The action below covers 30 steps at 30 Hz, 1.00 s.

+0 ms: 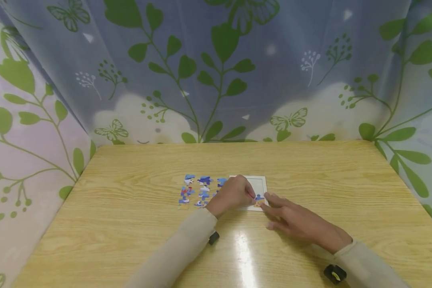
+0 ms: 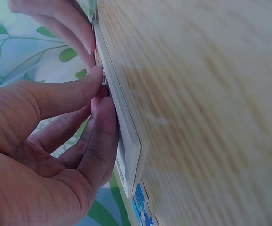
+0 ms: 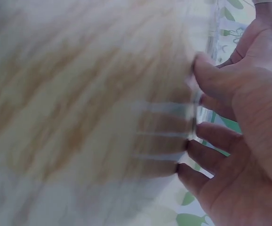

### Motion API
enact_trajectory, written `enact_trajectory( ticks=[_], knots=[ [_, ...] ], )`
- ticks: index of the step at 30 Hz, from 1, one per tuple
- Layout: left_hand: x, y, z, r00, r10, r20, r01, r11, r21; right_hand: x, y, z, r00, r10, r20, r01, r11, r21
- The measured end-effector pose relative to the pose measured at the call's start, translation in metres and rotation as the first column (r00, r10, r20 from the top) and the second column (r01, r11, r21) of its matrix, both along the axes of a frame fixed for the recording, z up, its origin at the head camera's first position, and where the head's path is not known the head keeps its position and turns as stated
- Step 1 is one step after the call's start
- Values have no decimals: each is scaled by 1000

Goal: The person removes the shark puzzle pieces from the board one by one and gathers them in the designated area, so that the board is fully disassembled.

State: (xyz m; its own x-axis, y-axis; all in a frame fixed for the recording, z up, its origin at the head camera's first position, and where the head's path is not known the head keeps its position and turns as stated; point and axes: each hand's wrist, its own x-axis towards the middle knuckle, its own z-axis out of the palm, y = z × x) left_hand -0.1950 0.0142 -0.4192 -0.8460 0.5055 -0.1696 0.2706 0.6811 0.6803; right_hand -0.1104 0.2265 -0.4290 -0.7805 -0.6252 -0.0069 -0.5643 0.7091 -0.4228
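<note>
A white puzzle tray (image 1: 260, 182) with a raised rim lies on the table, and colourful jigsaw pieces (image 1: 258, 203) fill part of its lower right corner. Over the tray, the left hand (image 1: 235, 194) pinches a small jigsaw piece between thumb and fingertips, mostly hidden by the fingers. In the left wrist view the thumb and fingers (image 2: 100, 129) meet low over the tray rim (image 2: 126, 127). From the right, the right hand (image 1: 297, 220) reaches in with fairly straight, spread fingers, its fingertips at the tray's right edge and the corner pieces.
Left of the tray, loose blue, white and red jigsaw pieces (image 1: 203, 192) lie in rough columns, some partly behind the left forearm. The wooden table (image 1: 129, 240) ends at a patterned curtain (image 1: 209, 100) at the back and sides.
</note>
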Motion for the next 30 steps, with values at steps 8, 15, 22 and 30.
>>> enact_trajectory(
  ticks=[8,15,22,30],
  knots=[
    [1,2,2,999,22,39,-22,1000,3,6,4,3,1000,17,-15,-17,1000,14],
    [1,4,2,998,44,47,-45,999,28,8,5,4,1000,7,11,-7,1000,10],
    [2,4,2,995,71,69,-74,997,34,8,3,1,1000,1,14,-1,1000,8],
    [2,-14,11,995,99,1,-99,989,106,8,2,1,999,-29,21,28,999,45]
  ],
)
